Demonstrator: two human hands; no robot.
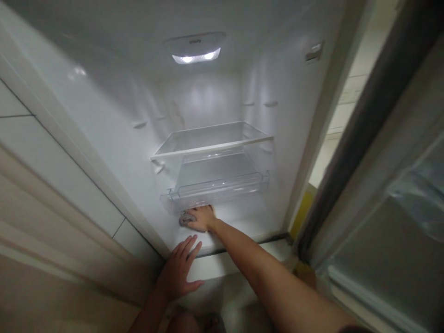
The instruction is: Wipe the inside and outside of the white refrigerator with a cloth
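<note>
White walls all round here, the inside of an open refrigerator (291,138), with the lamp (196,56) glowing high above the grip. And there's the right hand (204,218), reaching deep in, fingers curled over a grey bunched cloth (186,219), low down by the refrigerator floor (243,219)! The cloth pokes out on the left of that grip, right at the fingertips. Just above the grip, a clear lower shelf (222,182) with a raised front rim; higher again, a white-edged upper shelf (213,148). Below and left of the grip, nearer the camera, here's the left hand (180,268), fingers fanned wide; whether it touches anything, can't tell. Well off to the grip's right, the open door (378,249)
</note>
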